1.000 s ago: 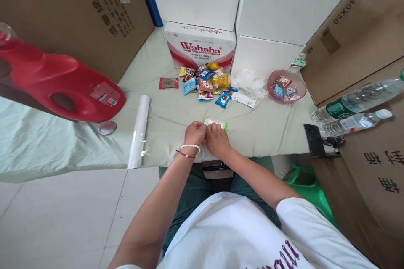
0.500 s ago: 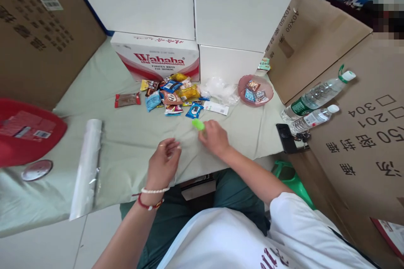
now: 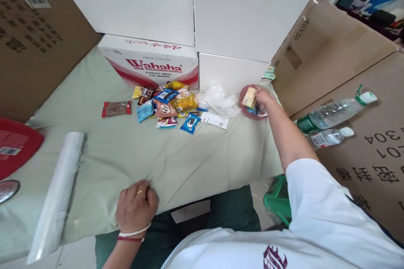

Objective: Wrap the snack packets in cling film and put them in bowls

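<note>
My right hand [image 3: 264, 96] is stretched over the pink bowl [image 3: 242, 108] at the right, pinching a small cream-and-yellow wrapped snack [image 3: 249, 97]. Under that snack, a few wrapped snacks lie in the bowl, partly covered by my fingers. Near the front edge of the cloth-covered table, my left hand [image 3: 136, 202] rests loosely closed, knuckles up, with nothing visible in it. A pile of wrapped snacks [image 3: 166, 109] lies at the middle back. A blue packet [image 3: 190, 123] sits at its front, and a red-ended brown bar [image 3: 116, 109] lies apart to the left.
Crumpled clear plastic [image 3: 219, 100] and a white card [image 3: 214, 120] lie beside the pile. White boxes [image 3: 233, 73] and a Wahaba-style printed carton [image 3: 151, 65] wall the back. Two water bottles [image 3: 328, 113] stand right. A plastic roll [image 3: 58, 193] and red object [image 3: 19, 147] lie left.
My right hand has moved from the table's middle, where it held something bright green, to the bowl. My left hand has come down onto the table's front edge. The view has shifted.
</note>
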The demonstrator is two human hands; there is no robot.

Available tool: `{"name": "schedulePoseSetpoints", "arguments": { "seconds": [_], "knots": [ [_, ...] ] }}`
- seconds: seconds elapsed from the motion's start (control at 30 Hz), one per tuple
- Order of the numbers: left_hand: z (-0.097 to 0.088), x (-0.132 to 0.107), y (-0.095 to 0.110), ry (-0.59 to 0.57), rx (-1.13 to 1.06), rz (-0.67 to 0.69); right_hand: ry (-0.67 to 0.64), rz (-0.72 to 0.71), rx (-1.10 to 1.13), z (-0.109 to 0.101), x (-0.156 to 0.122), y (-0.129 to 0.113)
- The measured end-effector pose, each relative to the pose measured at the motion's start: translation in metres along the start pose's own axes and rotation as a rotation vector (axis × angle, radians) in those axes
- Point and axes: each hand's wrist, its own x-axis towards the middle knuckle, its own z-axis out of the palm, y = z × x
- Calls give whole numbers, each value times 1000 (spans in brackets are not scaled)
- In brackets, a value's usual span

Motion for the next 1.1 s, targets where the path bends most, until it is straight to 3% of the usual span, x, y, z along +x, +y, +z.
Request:
{"name": "schedulePoseSetpoints", "arguments": {
  "seconds": [0.07, 0.13, 0.3, 0.43, 0.5, 0.7, 0.8, 0.9, 1.0, 1.1],
  "knots": [
    [-1, 0, -1, 11, 17, 27, -143, 15, -142, 18, -1, -5],
    [-1, -1, -2, 28, 37, 50, -205, 8, -267, 30, -9, -7],
    [0, -2, -2, 43, 51, 102, -85, -89, -463, 27, -32, -18],
    [-1, -1, -1, 43, 30, 80, 94, -205, -517, 16, -60, -45],
    [-2, -1, 0, 40, 51, 101, 109, -230, -522, 19, -85, -58],
    [-1, 0, 1, 88, 107, 195, -205, -293, -490, 56, -155, -64],
    [0, 0, 1, 84, 98, 189, -215, -167, -369, 64, -163, -58],
    [1, 0, 0, 69, 64, 143, -133, -55, -166, 55, -176, -52],
    [2, 2, 1, 48, -22, 24, -109, 149, 404, 37, -217, -43],
    [-3, 5, 16, 40, -189, -226, -206, 425, 993, 23, -281, -34]
  ]
}}
